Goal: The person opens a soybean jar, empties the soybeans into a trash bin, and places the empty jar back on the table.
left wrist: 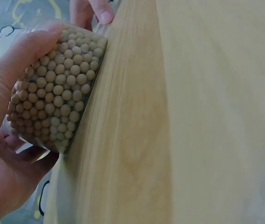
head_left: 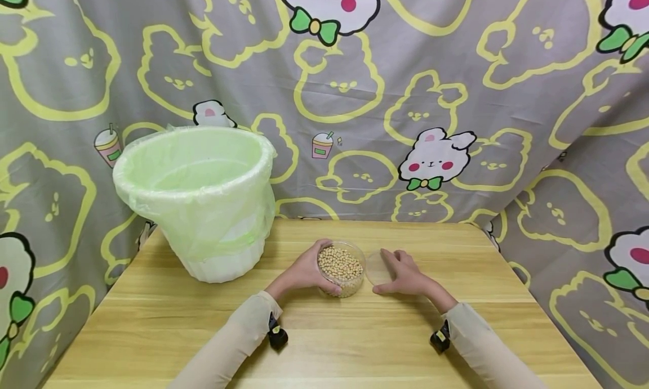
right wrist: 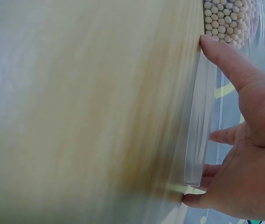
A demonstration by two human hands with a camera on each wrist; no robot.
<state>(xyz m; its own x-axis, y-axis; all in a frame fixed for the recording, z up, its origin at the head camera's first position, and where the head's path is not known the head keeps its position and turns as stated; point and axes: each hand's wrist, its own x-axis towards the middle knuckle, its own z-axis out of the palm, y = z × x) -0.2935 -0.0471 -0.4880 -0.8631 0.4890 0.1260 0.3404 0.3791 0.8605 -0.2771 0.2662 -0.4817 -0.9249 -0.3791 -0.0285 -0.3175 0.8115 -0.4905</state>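
A clear round tub (head_left: 350, 291) full of soybeans (head_left: 339, 263) stands on the wooden table. My left hand (head_left: 306, 269) grips its left side, thumb towards me and fingers round the back. In the left wrist view the soybeans (left wrist: 60, 91) show through the clear wall. Just right of the tub, a clear round lid (head_left: 377, 269) lies flat on the table. My right hand (head_left: 408, 276) holds the lid by its rim, thumb at the near side and fingers at the far side. The right wrist view shows the lid's rim (right wrist: 197, 126) close beside the tub.
A large pale green bin (head_left: 223, 231) lined with a thin plastic bag stands at the back left of the table (head_left: 324, 344). Behind and at the sides hangs a grey patterned curtain (head_left: 365, 135).
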